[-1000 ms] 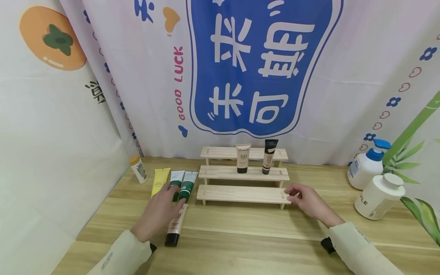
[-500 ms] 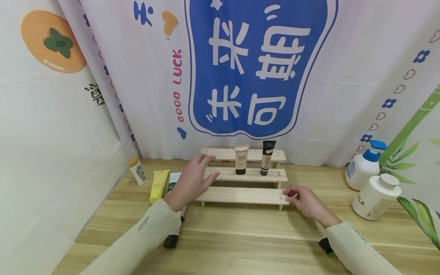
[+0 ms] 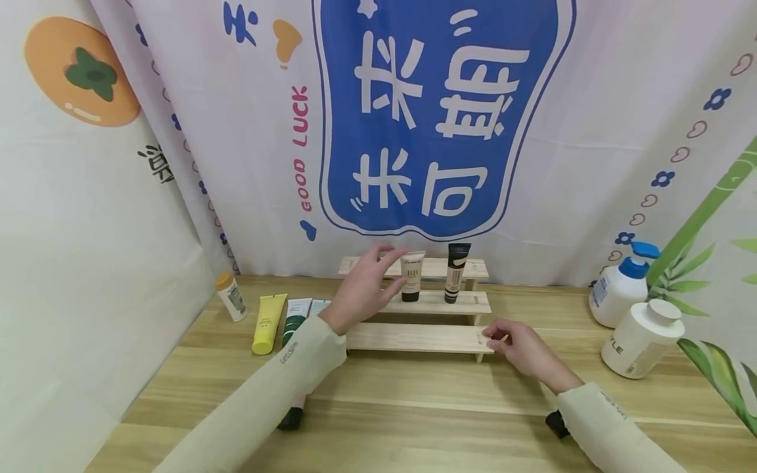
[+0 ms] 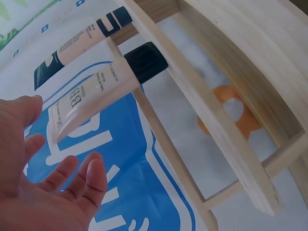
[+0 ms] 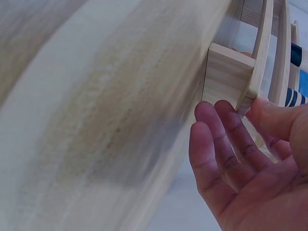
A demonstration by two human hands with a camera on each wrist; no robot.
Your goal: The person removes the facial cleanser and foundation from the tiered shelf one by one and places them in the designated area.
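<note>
**Hand nears BB tube on wooden rack**

A three-step wooden rack (image 3: pixel 414 337) stands on a table (image 3: pixel 414 394) against a printed curtain (image 3: pixel 532 164). Its middle step holds two upright tubes, caps down: a beige BB tube (image 3: pixel 411 276) and, just right of it, a dark-topped tube (image 3: pixel 455 272). The top and bottom steps carry nothing that shows.

The left hand (image 3: pixel 363 289) hovers above the rack's left half, fingers spread and relaxed, fingertips just beside the BB tube; the left wrist view shows the palm (image 4: pixel 33 192) open and near the tube (image 4: pixel 91 94), with a gap between them. The right hand (image 3: pixel 520 345) rests at the rack's lower right corner, fingers loosely extended, thumb against the end of the bottom step. The right wrist view shows the fingers (image 5: pixel 226 139) at the step's end post, gripping nothing.

Left of the rack lie a yellow tube (image 3: pixel 267 315) and two green-capped tubes (image 3: pixel 292 318), partly covered by the left sleeve. A further tube's black cap (image 3: pixel 290 418) peeks out under that sleeve; the rest is hidden. Beyond the yellow tube stands a small orange-capped bottle (image 3: pixel 229 295). Well right of the rack are a blue pump bottle (image 3: pixel 621 292) and a white jar (image 3: pixel 641 338), its label only partly legible.
</note>
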